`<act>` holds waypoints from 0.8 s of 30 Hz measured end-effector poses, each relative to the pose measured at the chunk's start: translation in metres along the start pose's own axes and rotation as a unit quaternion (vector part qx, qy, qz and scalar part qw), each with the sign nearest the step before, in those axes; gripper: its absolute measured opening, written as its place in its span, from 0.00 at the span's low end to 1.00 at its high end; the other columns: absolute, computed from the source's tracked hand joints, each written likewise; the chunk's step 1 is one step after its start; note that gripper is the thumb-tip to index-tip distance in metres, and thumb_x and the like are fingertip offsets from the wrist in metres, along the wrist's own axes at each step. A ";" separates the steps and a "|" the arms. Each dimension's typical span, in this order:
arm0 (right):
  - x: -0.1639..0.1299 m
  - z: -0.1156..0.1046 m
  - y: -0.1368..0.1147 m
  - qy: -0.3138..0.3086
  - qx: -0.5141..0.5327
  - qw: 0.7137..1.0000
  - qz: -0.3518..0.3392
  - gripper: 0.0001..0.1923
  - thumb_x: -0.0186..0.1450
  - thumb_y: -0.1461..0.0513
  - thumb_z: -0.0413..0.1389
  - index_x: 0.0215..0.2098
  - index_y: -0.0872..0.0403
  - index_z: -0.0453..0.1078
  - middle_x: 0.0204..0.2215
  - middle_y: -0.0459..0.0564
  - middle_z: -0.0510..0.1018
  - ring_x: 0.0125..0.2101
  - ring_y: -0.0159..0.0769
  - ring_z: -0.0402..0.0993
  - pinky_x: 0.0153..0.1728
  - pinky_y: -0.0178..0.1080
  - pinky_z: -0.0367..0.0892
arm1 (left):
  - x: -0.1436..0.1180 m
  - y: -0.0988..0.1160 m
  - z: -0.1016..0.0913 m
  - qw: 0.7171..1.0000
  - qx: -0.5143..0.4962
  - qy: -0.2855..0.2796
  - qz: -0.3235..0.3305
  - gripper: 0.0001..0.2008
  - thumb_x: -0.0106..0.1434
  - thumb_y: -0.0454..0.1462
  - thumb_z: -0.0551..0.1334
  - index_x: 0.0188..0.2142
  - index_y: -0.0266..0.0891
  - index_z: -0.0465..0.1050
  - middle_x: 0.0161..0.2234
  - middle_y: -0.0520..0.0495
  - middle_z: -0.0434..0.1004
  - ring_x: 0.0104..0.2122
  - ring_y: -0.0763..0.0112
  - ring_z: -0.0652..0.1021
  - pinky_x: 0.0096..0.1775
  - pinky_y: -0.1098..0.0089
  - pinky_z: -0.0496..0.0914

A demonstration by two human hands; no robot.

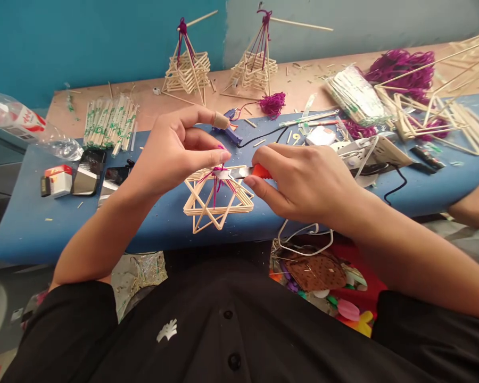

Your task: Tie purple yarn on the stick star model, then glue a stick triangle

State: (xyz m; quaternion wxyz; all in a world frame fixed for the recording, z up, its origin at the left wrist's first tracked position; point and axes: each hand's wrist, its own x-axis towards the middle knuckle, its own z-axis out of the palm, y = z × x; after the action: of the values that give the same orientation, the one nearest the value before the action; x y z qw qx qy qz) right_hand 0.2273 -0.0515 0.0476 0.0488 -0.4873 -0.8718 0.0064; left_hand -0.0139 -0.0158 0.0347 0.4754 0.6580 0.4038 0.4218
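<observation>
Left hand pinching purple thread above the stick star frame. Right hand clamped on an orange-handled cutter, blade touching left fingertips. Phones well left.

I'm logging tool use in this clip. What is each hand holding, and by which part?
Right hand holds a cutter by its orange handle. Left hand pinches purple thread atop the stick star frame.

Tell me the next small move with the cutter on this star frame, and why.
Probably draw the cutter across the yarn: the right hand has its blade at the frame top, where the left hand pinches the yarn.
</observation>
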 end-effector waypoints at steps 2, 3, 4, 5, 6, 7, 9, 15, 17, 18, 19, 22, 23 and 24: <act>0.000 0.002 0.000 0.009 -0.005 1.000 0.004 0.30 0.74 0.44 0.41 0.43 0.55 0.75 0.33 0.53 0.78 0.25 0.32 0.53 0.28 0.38 0.44 | -0.003 0.001 0.001 1.000 0.001 0.011 0.008 0.21 0.53 0.37 0.80 0.46 0.43 0.82 0.32 0.50 0.85 0.35 0.58 0.88 0.37 0.61 0.85; -0.001 0.003 0.001 0.013 -0.004 1.000 0.003 0.29 0.74 0.44 0.41 0.43 0.55 0.75 0.33 0.53 0.78 0.25 0.32 0.53 0.28 0.38 0.45 | -0.005 0.001 0.002 1.000 0.003 0.016 0.013 0.21 0.53 0.36 0.80 0.47 0.43 0.82 0.33 0.50 0.85 0.37 0.57 0.88 0.39 0.61 0.85; -0.002 0.004 0.001 0.017 -0.003 1.000 0.002 0.29 0.74 0.44 0.42 0.42 0.56 0.75 0.33 0.53 0.77 0.25 0.32 0.53 0.28 0.37 0.45 | -0.006 0.001 0.002 1.000 0.006 0.020 0.021 0.21 0.54 0.36 0.80 0.48 0.43 0.83 0.35 0.50 0.86 0.39 0.57 0.88 0.40 0.60 0.85; -0.002 0.006 0.001 0.021 -0.001 1.000 0.003 0.28 0.74 0.45 0.42 0.42 0.56 0.75 0.33 0.53 0.77 0.25 0.32 0.54 0.28 0.37 0.46 | -0.008 0.001 0.003 0.999 0.012 0.024 0.029 0.22 0.54 0.36 0.80 0.48 0.43 0.83 0.37 0.50 0.86 0.40 0.57 0.88 0.42 0.59 0.85; -0.003 0.007 0.001 0.025 0.000 1.000 0.005 0.28 0.74 0.45 0.42 0.42 0.56 0.75 0.32 0.52 0.77 0.25 0.32 0.54 0.28 0.37 0.46 | -0.010 0.000 0.004 0.998 0.019 0.028 0.044 0.22 0.54 0.36 0.79 0.49 0.44 0.83 0.39 0.50 0.86 0.40 0.57 0.88 0.42 0.59 0.85; -0.004 0.009 0.001 0.030 0.002 1.000 0.008 0.27 0.75 0.45 0.43 0.41 0.56 0.75 0.31 0.52 0.77 0.25 0.32 0.55 0.28 0.37 0.46 | -0.012 0.000 0.005 0.997 0.032 0.033 0.063 0.22 0.55 0.36 0.79 0.50 0.44 0.83 0.39 0.51 0.87 0.40 0.58 0.88 0.43 0.58 0.85; -0.006 0.011 0.001 0.037 0.007 0.999 0.013 0.27 0.75 0.45 0.43 0.41 0.56 0.74 0.30 0.52 0.76 0.24 0.32 0.57 0.28 0.37 0.46 | -0.017 -0.002 0.007 0.990 0.074 0.050 0.113 0.23 0.58 0.35 0.78 0.53 0.45 0.82 0.37 0.52 0.87 0.37 0.60 0.86 0.47 0.55 0.83; -0.011 0.012 0.002 0.059 0.010 0.998 0.006 0.26 0.77 0.46 0.44 0.40 0.55 0.75 0.29 0.51 0.77 0.26 0.33 0.63 0.27 0.36 0.46 | -0.036 -0.009 0.015 0.965 0.144 0.095 0.199 0.26 0.61 0.35 0.77 0.58 0.49 0.78 0.32 0.55 0.87 0.29 0.66 0.78 0.43 0.55 0.79; -0.013 0.012 0.002 0.068 0.007 0.998 -0.002 0.25 0.77 0.46 0.45 0.40 0.54 0.75 0.29 0.51 0.77 0.26 0.33 0.64 0.27 0.36 0.45 | -0.041 -0.012 0.017 0.968 0.134 0.101 0.186 0.26 0.63 0.36 0.76 0.59 0.50 0.77 0.33 0.55 0.87 0.29 0.66 0.78 0.43 0.55 0.78; -0.014 0.012 0.002 0.073 0.004 0.997 -0.006 0.25 0.77 0.46 0.45 0.39 0.54 0.75 0.28 0.50 0.77 0.26 0.32 0.64 0.28 0.36 0.45 | -0.044 -0.014 0.018 0.970 0.130 0.104 0.178 0.26 0.63 0.36 0.76 0.59 0.51 0.77 0.33 0.55 0.87 0.30 0.66 0.79 0.44 0.55 0.79; -0.015 0.012 0.001 0.082 0.001 0.997 -0.010 0.25 0.77 0.46 0.45 0.39 0.54 0.75 0.28 0.50 0.77 0.26 0.32 0.64 0.28 0.36 0.46 | -0.046 -0.016 0.019 0.970 0.126 0.110 0.174 0.26 0.63 0.36 0.76 0.59 0.51 0.77 0.33 0.55 0.87 0.30 0.66 0.79 0.44 0.55 0.79; -0.018 0.014 -0.001 0.114 -0.019 0.993 -0.022 0.23 0.78 0.48 0.47 0.39 0.54 0.75 0.28 0.49 0.77 0.26 0.32 0.65 0.29 0.36 0.47 | -0.050 -0.023 0.023 0.969 0.108 0.135 0.176 0.24 0.63 0.36 0.77 0.57 0.52 0.78 0.36 0.55 0.88 0.30 0.67 0.80 0.46 0.54 0.79; -0.018 0.015 -0.002 0.128 -0.029 0.991 -0.026 0.22 0.78 0.48 0.47 0.39 0.54 0.75 0.28 0.48 0.77 0.27 0.32 0.65 0.29 0.37 0.47 | -0.051 -0.026 0.024 0.968 0.100 0.143 0.181 0.23 0.62 0.36 0.77 0.56 0.51 0.78 0.36 0.56 0.88 0.30 0.67 0.80 0.47 0.54 0.79; -0.019 0.015 -0.003 0.144 -0.042 0.988 -0.030 0.21 0.78 0.49 0.49 0.39 0.54 0.75 0.28 0.48 0.77 0.27 0.32 0.65 0.30 0.37 0.48 | -0.051 -0.028 0.026 0.966 0.093 0.153 0.187 0.22 0.62 0.36 0.77 0.55 0.51 0.79 0.35 0.56 0.88 0.30 0.68 0.81 0.47 0.54 0.80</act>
State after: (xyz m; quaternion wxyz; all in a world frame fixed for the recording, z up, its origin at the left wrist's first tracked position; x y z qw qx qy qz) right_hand 0.2334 -0.0685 0.0309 0.1533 -0.4583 -0.8695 -0.1020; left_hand -0.0095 -0.0642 -0.0059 0.2578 0.6908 0.3789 0.5593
